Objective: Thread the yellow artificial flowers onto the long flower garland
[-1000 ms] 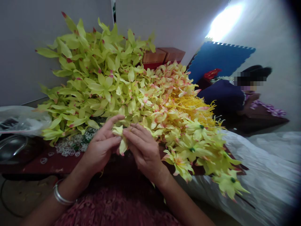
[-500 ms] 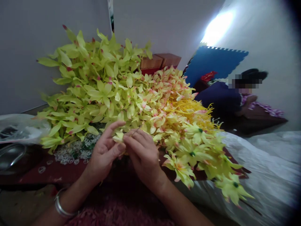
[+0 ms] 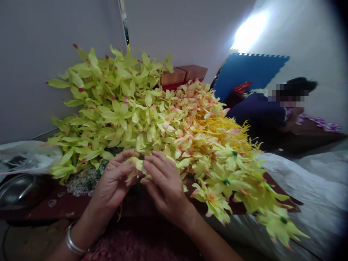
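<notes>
Both hands meet over the front edge of the dark red table [image 3: 62, 208]. My left hand [image 3: 114, 183], with a silver bangle at the wrist, pinches a small yellow-green flower [image 3: 138, 164]. My right hand [image 3: 165, 181] has its fingers curled against the same flower's right side; petals show between the two hands. Behind them rises a large heap of yellow-green petal pieces [image 3: 116, 112], with pink-tipped ones [image 3: 195, 98] and yellow stringy pieces [image 3: 217, 125] to the right. Assembled flowers with green centres [image 3: 225, 179] lie at the right front.
White ring-shaped pieces [image 3: 81, 183] lie left of my hands. Farther left are a metal bowl [image 3: 20, 190] and a plastic bag [image 3: 35, 156]. Wooden blocks [image 3: 174, 76] stand behind the heap. A person [image 3: 258, 108] sits at the right near a blue mat [image 3: 252, 72]; plastic sheeting [image 3: 307, 185] covers the right side.
Both hands are slightly lower, and the flower between them shows more petals. The view has shifted a little. The person at the right appears farther right.
</notes>
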The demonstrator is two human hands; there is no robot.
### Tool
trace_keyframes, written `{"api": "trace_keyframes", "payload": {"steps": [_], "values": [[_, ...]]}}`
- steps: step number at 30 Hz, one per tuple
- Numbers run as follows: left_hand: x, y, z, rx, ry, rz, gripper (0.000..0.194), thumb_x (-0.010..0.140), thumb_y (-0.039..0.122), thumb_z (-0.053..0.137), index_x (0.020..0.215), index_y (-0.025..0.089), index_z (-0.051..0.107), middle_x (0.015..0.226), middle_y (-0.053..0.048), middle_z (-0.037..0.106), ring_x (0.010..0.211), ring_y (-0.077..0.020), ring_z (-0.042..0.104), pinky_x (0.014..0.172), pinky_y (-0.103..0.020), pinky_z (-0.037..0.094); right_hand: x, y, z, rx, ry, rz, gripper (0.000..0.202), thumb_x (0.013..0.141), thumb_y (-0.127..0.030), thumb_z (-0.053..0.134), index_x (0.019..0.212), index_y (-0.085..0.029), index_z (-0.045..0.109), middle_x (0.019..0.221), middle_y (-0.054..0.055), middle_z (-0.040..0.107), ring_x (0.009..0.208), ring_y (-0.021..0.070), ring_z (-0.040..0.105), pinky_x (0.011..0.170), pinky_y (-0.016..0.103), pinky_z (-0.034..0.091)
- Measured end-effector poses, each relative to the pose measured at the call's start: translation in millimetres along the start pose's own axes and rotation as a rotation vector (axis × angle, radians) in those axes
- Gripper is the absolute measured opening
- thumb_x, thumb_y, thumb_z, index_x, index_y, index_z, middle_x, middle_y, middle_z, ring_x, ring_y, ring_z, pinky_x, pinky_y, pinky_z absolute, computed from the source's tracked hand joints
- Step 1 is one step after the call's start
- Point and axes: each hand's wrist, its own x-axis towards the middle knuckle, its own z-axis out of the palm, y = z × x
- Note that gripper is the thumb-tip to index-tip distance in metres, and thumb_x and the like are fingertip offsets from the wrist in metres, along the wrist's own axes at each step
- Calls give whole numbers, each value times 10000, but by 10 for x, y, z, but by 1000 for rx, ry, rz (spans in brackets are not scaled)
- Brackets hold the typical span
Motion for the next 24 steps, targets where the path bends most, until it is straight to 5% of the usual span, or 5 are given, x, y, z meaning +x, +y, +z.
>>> {"api": "trace_keyframes", "payload": {"steps": [11,24], "values": [[4,8,-75,79,-137,16,195,651,107,729,819,132,634,515,16,558,362,-24,404,370,-112,320,19,-3,-72,50,126,33,346,833,-26,493,1149,-161,531,1097,127,611,1105,205,545,953,407,454],[-126,-26,-97,134,-106,72,274,631,204,755,823,131,573,550,4,558,383,-43,392,360,-143,248,-156,22,-117,108,190,-38,477,776,54,516,1201,-162,538,1133,128,609,1102,241,558,911,434,486]]}}
